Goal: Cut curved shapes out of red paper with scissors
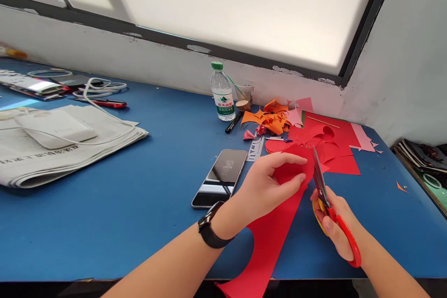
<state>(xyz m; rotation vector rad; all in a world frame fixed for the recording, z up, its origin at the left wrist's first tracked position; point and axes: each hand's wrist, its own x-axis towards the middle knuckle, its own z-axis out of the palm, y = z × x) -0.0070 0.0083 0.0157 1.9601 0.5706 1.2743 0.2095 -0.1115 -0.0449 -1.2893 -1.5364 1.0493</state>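
Observation:
My left hand (268,184), with a black watch (211,226) on its wrist, pinches a long sheet of red paper (272,237) near its upper end. Curved cutouts show along the sheet's left edge, and its lower end hangs over the table's front edge. In my right hand (335,219) are scissors (323,181) with red and yellow handles. Their blades point up and away, right beside the paper's upper right edge. I cannot tell whether the blades touch the paper.
Red paper scraps (344,163) and orange scraps (274,118) lie beyond my hands. A phone (223,177) lies left of my left hand; a water bottle (222,95) stands near the wall. Folded newspapers (115,132) carry a white box (59,128) and cable at the left.

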